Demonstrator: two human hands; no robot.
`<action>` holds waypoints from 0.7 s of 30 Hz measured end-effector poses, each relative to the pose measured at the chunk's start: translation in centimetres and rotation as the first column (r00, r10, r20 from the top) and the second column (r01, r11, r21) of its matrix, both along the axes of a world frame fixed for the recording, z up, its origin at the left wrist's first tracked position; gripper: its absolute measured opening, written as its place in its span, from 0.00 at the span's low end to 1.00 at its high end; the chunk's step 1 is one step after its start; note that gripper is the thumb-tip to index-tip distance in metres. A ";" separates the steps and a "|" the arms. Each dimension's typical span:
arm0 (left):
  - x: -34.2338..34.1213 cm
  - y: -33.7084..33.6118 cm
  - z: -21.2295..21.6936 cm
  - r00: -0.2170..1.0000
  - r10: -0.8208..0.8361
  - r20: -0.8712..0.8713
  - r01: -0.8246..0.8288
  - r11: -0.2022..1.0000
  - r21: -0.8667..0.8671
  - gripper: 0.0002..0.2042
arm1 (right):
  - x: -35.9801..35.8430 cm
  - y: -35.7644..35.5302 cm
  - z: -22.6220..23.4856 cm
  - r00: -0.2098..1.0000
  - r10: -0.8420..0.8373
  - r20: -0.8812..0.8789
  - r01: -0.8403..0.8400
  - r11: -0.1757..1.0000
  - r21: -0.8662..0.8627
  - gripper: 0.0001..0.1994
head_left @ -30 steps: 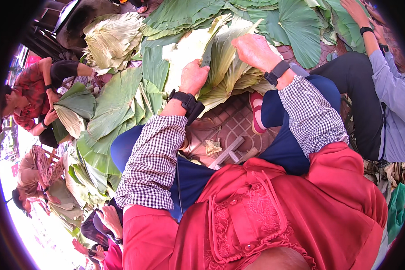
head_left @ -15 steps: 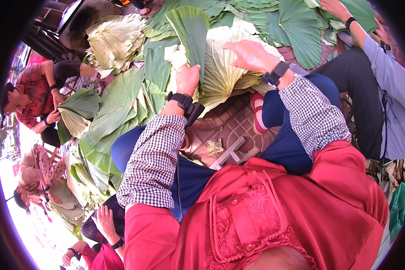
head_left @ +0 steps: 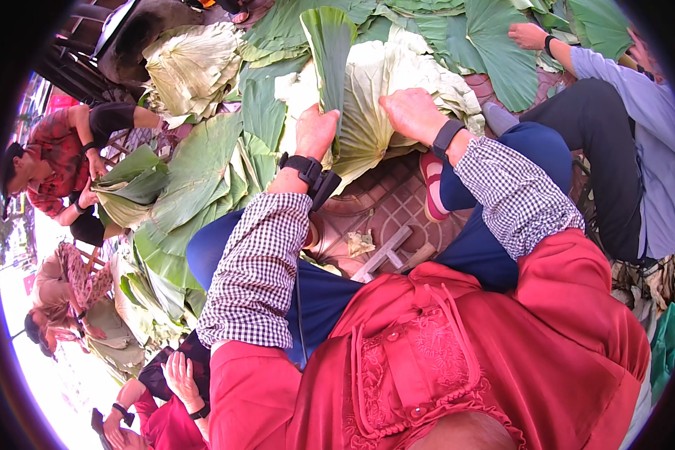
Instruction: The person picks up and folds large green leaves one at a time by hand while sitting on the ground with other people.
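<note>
Your left hand (head_left: 316,132) pinches the folded, upright green lotus leaf (head_left: 330,52). Your right hand (head_left: 412,114) lies flat, fingers spread, on the pale, ribbed underside of an opened leaf (head_left: 375,90), which rests on the leaf pile (head_left: 202,172) ahead of your knees.

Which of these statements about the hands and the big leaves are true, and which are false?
1. The left hand grips a folded green leaf. True.
2. The right hand rests on a pale leaf. True.
3. Both wrists are bare. False: each wears a dark band.
4. The sleeves are plain white. False: they are checked.
5. Nobody else handles leaves. False: another person's hand touches a green leaf at the upper right.
</note>
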State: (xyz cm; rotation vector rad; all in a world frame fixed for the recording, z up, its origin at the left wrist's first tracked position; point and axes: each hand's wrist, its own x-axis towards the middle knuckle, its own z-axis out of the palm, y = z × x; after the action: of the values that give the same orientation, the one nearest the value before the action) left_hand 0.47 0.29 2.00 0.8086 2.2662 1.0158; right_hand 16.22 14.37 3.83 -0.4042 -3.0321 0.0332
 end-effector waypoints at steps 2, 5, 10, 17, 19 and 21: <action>0.1 -0.1 0.0 1.000 -0.003 -0.006 0.002 1.000 -0.005 0.20 | 0.0 0.5 0.7 0.993 -0.109 0.048 0.110 0.994 -0.011 0.07; 0.1 0.0 -0.4 0.999 -0.003 0.033 0.002 0.999 0.036 0.20 | -0.1 2.2 1.1 0.881 -0.454 0.133 0.467 0.879 -0.093 0.09; 0.2 0.1 -0.8 0.994 -0.066 -0.088 0.067 0.998 0.011 0.21 | 0.7 3.0 -0.4 0.777 -0.576 0.253 0.629 0.724 -0.283 0.16; 0.9 -0.2 -0.1 0.992 -0.093 -0.080 0.093 0.996 -0.011 0.21 | 0.8 4.7 -1.9 0.715 -0.630 0.302 0.692 0.577 -0.434 0.12; 0.7 -0.1 -0.3 0.993 -0.089 -0.082 0.089 0.996 -0.005 0.21 | 0.8 5.3 -2.1 0.733 -0.636 0.244 0.641 0.524 -0.561 0.12; 0.7 -0.3 -0.7 0.991 -0.102 -0.083 0.101 0.995 -0.007 0.21 | 0.4 5.0 -1.8 0.746 -0.639 0.189 0.571 0.466 -0.676 0.13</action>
State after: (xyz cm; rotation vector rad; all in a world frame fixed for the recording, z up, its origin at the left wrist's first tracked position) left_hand 1.13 0.03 1.32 0.9715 2.2693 0.9490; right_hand 16.64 19.41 2.06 -1.4703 -2.4416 1.1486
